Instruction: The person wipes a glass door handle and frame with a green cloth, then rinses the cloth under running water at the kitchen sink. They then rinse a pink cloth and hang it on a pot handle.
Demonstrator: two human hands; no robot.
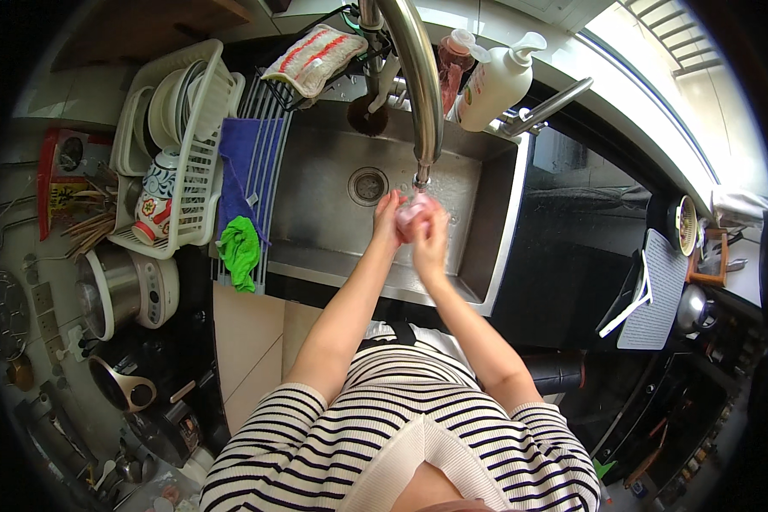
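Over the stainless steel sink [320,217], my left hand [387,221] and my right hand [430,242] meet around a small pink item [411,210]. It is blurred and partly covered by my fingers, so its material is unclear. Just above it is the nozzle of a curved metal faucet [427,109]. The round drain [368,186] lies to the left of my hands, on the sink floor.
A roll-up rack [265,166] bears a purple cloth [237,160] and a green cloth [239,249]. Left of it stands a white dish rack [198,160] with plates and cups. A white pump bottle [496,83] and faucet lever [550,105] stand behind the sink.
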